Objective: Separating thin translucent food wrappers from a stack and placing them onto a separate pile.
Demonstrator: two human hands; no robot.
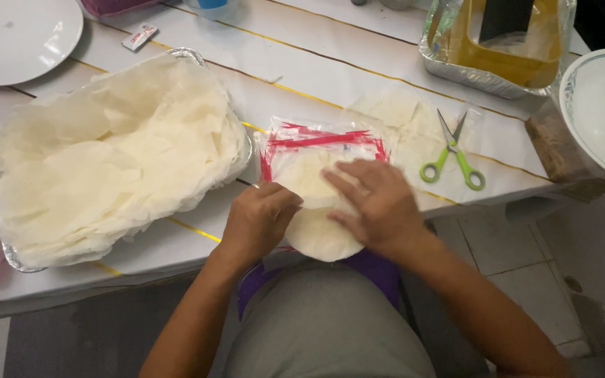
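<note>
I see my right hand (376,203) lying flat, fingers spread, on the round wrapper stack (320,210) that pokes toward me out of its red-printed bag (316,143). My left hand (260,218) pinches the stack's near-left edge and is just as close. Scissors (451,150) lie to the right.

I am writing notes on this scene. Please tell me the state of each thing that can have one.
Left hand: fingers curled at the edge of the round white sheets.
Right hand: flat on the sheets.
Clear red-printed packet: lying flat under the sheets.
Foil tray: piled with separated sheets.
Green-handled scissors: blades open.
White plate: bare.
</note>
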